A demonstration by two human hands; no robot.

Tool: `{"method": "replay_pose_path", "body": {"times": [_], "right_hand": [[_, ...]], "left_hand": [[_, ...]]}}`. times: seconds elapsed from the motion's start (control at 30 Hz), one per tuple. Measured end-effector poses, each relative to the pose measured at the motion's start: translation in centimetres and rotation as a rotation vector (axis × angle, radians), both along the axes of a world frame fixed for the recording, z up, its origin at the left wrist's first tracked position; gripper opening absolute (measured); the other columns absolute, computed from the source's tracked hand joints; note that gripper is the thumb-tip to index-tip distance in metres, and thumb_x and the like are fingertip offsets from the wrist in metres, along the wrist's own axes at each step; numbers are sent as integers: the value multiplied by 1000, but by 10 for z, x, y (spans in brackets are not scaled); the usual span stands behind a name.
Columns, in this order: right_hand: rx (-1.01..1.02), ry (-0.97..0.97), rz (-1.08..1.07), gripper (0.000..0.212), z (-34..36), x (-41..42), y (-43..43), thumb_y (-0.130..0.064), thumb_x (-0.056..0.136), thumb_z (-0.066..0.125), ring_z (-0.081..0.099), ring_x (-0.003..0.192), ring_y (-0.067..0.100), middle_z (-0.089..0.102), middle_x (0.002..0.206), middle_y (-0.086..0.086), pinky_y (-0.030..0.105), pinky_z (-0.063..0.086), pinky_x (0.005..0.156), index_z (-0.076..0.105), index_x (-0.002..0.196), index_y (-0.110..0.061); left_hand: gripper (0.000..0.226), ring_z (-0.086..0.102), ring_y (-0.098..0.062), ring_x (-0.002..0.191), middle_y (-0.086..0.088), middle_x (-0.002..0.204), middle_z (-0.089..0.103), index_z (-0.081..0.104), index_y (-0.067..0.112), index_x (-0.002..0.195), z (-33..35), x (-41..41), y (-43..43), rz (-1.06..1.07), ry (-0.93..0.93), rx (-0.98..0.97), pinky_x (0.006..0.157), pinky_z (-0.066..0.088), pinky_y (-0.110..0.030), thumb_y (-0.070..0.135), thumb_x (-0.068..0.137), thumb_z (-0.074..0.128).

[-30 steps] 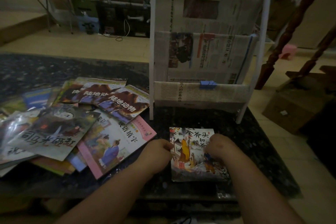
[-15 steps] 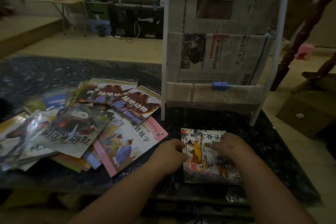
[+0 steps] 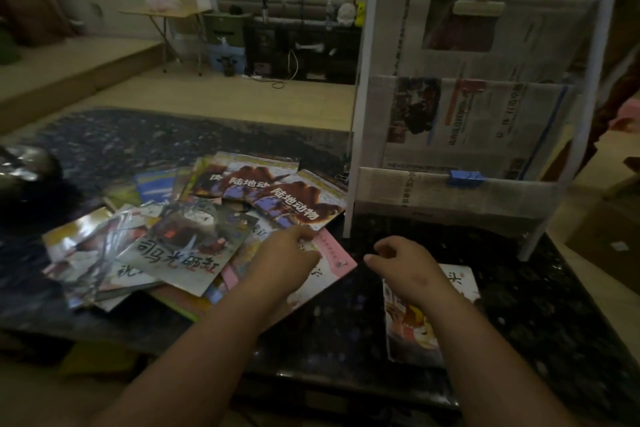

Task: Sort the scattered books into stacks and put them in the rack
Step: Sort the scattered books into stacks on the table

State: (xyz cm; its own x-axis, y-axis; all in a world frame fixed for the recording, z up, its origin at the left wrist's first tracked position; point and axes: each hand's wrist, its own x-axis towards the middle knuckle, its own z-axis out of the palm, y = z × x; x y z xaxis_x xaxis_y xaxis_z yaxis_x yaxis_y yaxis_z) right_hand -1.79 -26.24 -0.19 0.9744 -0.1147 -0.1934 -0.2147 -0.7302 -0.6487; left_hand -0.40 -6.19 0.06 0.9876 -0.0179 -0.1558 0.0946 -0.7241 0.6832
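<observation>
Head view: left hand (image 3: 284, 258), fingers curled but holding nothing, reaches the pink book (image 3: 332, 253) at centre; right hand (image 3: 403, 262) hovers empty. Better pinch its free corner, then slide it out.

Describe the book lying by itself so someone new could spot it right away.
Start at the white rack on the dark table. In front of it, under the right hand, lies one book. Unlike the pile on the left, it lies alone.

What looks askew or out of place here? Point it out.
The book pile at the table's left is fanned out at mixed angles, overlapping, not stacked. One book lies alone near the front edge. The rack's pockets hold only newspaper.
</observation>
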Motion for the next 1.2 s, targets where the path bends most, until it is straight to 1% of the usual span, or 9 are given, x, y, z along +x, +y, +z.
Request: {"method": "replay_pose_path", "body": {"times": [0.2,0.37,0.43,0.53,0.67,0.8,0.97,1.1,1.2], "right_hand": [[21,-18,74,42,0,8,39,-38,89,63,57,108,15,61,126,0,23,39,81,60,127,-20],[80,-5,104,38,-2,14,69,-39,90,63,58,103,16,62,119,-1,28,44,84,62,122,-20],[140,-2,106,35,-3,16,82,-37,89,65,58,99,13,64,114,-2,29,48,85,63,119,-19],[221,5,110,41,-5,19,101,-35,89,66,58,104,12,62,121,-2,29,47,89,61,126,-18],[280,13,136,38,-7,21,122,-31,92,63,56,92,8,61,123,-1,23,42,79,60,127,-16],[350,28,119,30,-10,22,132,-26,93,61,58,84,5,60,112,-4,22,48,72,61,122,-20],[544,26,26,12,-9,25,133,-29,96,54,65,94,19,62,110,-3,45,54,89,60,106,-31],[810,119,0,29,-7,25,136,-35,103,40,66,100,21,66,114,4,39,55,84,67,108,-27],[839,136,-73,35,-9,25,134,-35,103,38,67,99,25,67,113,7,42,55,88,70,103,-20]], "left_hand": [[48,53,-25,119,-6,132,55,52,24,134,-4,4,39,37,-127,337,94,44,-35,34,88,63],[70,46,-30,125,-11,137,49,28,19,148,-6,4,71,71,-137,502,99,40,-39,31,87,60],[64,47,-31,122,-10,134,50,33,17,145,-10,4,84,67,-108,601,98,41,-40,37,89,56],[47,51,-32,116,-11,129,52,46,17,129,-12,5,99,91,41,687,92,45,-41,43,90,54],[17,59,-22,86,-2,97,61,57,18,98,-6,4,104,64,28,680,69,46,-32,33,90,56],[30,51,-19,65,3,68,50,60,17,80,8,1,100,39,-50,653,57,39,-28,46,88,56],[34,56,-17,62,1,65,58,67,17,75,16,-1,88,0,-169,598,48,35,-25,46,86,54],[29,60,-15,65,1,71,67,74,23,80,16,-6,77,-26,-204,514,56,47,-26,46,82,56],[30,61,-8,67,6,77,70,75,28,85,15,-7,76,-27,-193,394,61,51,-27,52,84,58]]}}
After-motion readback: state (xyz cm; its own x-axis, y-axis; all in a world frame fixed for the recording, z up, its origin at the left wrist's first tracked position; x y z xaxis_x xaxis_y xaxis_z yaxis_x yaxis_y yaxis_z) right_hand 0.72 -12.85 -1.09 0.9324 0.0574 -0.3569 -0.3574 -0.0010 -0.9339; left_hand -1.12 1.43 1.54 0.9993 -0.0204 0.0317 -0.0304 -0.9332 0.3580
